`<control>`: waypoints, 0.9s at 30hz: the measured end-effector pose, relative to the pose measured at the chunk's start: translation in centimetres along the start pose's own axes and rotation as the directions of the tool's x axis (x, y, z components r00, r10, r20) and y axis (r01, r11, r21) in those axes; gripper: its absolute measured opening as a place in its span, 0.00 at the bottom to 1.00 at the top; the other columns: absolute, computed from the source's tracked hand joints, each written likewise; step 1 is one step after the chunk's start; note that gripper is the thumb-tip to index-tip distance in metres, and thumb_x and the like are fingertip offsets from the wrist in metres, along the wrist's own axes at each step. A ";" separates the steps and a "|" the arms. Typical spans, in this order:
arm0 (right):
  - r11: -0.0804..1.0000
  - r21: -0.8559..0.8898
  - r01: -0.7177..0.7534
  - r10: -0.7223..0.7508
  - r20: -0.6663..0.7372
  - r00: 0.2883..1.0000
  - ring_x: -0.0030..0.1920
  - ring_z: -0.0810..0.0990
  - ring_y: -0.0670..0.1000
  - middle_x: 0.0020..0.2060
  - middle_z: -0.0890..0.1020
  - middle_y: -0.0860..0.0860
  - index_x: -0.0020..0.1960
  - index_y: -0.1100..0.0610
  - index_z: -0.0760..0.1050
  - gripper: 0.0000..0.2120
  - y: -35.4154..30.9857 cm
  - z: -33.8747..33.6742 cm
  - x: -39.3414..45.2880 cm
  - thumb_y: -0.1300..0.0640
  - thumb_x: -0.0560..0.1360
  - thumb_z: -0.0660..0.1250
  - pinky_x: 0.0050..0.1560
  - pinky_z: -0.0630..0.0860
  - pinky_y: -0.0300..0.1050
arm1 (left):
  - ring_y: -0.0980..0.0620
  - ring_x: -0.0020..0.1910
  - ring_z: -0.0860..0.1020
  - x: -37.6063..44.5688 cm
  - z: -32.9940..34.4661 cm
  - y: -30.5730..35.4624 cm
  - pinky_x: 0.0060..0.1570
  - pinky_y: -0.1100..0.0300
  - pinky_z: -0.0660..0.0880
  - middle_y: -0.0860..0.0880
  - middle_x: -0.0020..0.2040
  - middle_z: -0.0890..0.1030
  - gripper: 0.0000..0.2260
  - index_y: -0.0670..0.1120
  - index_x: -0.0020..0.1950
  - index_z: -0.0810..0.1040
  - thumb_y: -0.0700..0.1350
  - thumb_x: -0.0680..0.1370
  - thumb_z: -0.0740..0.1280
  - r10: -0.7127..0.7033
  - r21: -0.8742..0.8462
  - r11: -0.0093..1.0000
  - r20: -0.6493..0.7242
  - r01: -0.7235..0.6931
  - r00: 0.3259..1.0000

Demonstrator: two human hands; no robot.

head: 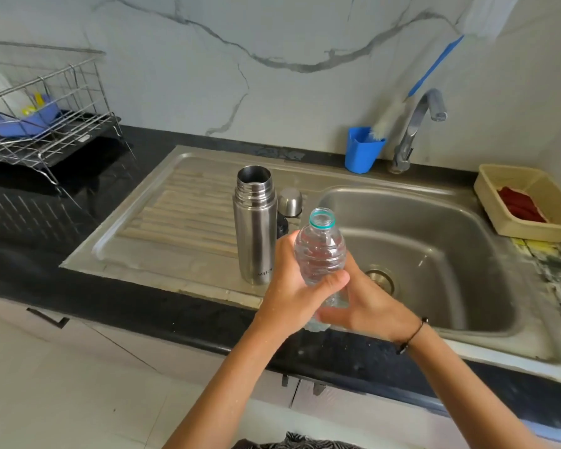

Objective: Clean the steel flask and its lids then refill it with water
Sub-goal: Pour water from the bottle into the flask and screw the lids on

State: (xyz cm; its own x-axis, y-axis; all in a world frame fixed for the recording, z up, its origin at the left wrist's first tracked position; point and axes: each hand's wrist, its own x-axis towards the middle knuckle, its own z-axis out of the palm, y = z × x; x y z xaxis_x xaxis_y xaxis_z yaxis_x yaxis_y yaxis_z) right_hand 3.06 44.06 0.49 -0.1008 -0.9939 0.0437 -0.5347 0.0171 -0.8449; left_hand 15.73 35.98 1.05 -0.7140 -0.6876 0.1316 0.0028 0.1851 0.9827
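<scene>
Both hands on uncapped plastic bottle [319,251]: left hand [292,286] grips mid, right hand [366,306] holds base; steel flask [254,228] upright, mouth open, just left; left hand nearer.

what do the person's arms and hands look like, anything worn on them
Both forearms are bare, with no sleeves reaching into view. The right hand has a thin black cord bracelet round its wrist, with a small dark knot or bead. The left hand and its wrist wear nothing visible: no rings, watch or gloves show on either hand.
</scene>
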 end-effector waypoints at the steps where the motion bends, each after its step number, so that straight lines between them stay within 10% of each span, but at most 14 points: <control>1: 0.999 0.036 0.033 -0.030 -0.085 0.996 0.64 0.72 0.46 0.65 0.70 0.47 0.73 0.50 0.53 0.43 -0.4 0.1 0.1 0.57 0.66 0.74 0.64 0.72 0.48 | 0.59 0.58 0.76 0.4 0.1 0.5 0.56 0.62 0.75 0.48 0.63 0.71 0.30 0.60 0.62 0.62 0.59 0.65 0.72 0.004 0.002 1.000 0.015 -0.005 1.000; 8: 0.979 0.162 0.120 -0.048 -0.393 0.918 0.54 0.80 0.50 0.55 0.78 0.47 0.64 0.46 0.64 0.31 -1.9 -1.1 1.8 0.50 0.65 0.73 0.54 0.77 0.56 | 0.61 0.73 0.59 2.2 -1.9 4.9 0.69 0.59 0.62 0.57 0.77 0.54 0.49 0.55 0.78 0.49 0.79 0.63 0.52 -0.019 0.150 0.989 0.216 -0.014 0.976; 10: 0.985 0.134 0.111 -0.049 -0.396 0.917 0.53 0.80 0.50 0.54 0.78 0.48 0.62 0.42 0.64 0.31 -2.4 -2.1 2.7 0.47 0.63 0.73 0.53 0.78 0.56 | 0.59 0.72 0.61 2.1 -2.8 5.8 0.68 0.61 0.63 0.53 0.76 0.59 0.44 0.53 0.77 0.53 0.77 0.68 0.51 0.181 0.271 0.945 0.031 -0.182 0.983; 13: 0.995 0.037 0.093 -0.071 -0.393 0.917 0.52 0.79 0.43 0.51 0.78 0.44 0.60 0.40 0.62 0.30 -3.4 -3.8 4.5 0.46 0.62 0.72 0.50 0.77 0.39 | 0.56 0.67 0.67 2.7 -4.6 5.7 0.65 0.70 0.63 0.50 0.68 0.66 0.33 0.46 0.72 0.60 0.64 0.75 0.62 0.540 0.475 0.804 -0.328 -0.359 0.775; 17: 0.975 -0.214 0.065 -0.136 -0.335 0.932 0.45 0.77 0.46 0.48 0.77 0.44 0.63 0.56 0.64 0.31 -4.1 -6.3 7.2 0.54 0.66 0.75 0.42 0.70 0.28 | 0.57 0.73 0.55 4.9 -6.9 3.9 0.70 0.67 0.54 0.53 0.75 0.56 0.47 0.50 0.77 0.48 0.55 0.69 0.75 0.176 0.313 0.949 -0.414 -0.041 0.893; 20: 0.909 -0.406 0.093 -0.203 -0.238 0.950 0.42 0.75 0.48 0.46 0.75 0.47 0.64 0.60 0.63 0.31 -4.0 -7.5 8.9 0.57 0.67 0.75 0.38 0.69 0.26 | 0.56 0.69 0.65 6.0 -7.8 2.0 0.65 0.62 0.62 0.58 0.69 0.64 0.44 0.54 0.76 0.50 0.50 0.70 0.76 -0.059 0.242 0.961 -0.283 0.130 0.957; 23: 0.834 -0.532 0.146 -0.240 -0.111 0.964 0.43 0.76 0.49 0.48 0.75 0.48 0.67 0.59 0.61 0.35 -2.9 -8.4 10.4 0.50 0.67 0.74 0.37 0.70 0.32 | 0.58 0.55 0.76 6.5 -8.2 0.4 0.45 0.72 0.68 0.63 0.52 0.74 0.27 0.56 0.62 0.62 0.48 0.71 0.75 -0.115 0.245 0.953 -0.243 0.176 0.963; 27: 0.768 -0.619 0.164 -0.220 -0.015 0.975 0.44 0.78 0.54 0.50 0.78 0.56 0.69 0.57 0.58 0.37 -1.6 -9.2 11.7 0.49 0.67 0.72 0.43 0.77 0.52 | 0.66 0.49 0.74 6.5 -8.3 0.2 0.44 0.71 0.68 0.62 0.51 0.74 0.26 0.56 0.61 0.62 0.47 0.72 0.74 -0.126 0.222 0.959 -0.215 0.174 0.968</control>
State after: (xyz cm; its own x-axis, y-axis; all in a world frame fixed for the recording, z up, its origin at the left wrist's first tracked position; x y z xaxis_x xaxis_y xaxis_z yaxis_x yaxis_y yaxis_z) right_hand -4.99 33.36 7.22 0.0065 -0.9715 0.2370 -0.9467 -0.0823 -0.3114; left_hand 16.90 25.65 3.16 -0.5410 -0.8404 0.0319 -0.2772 0.2139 0.9367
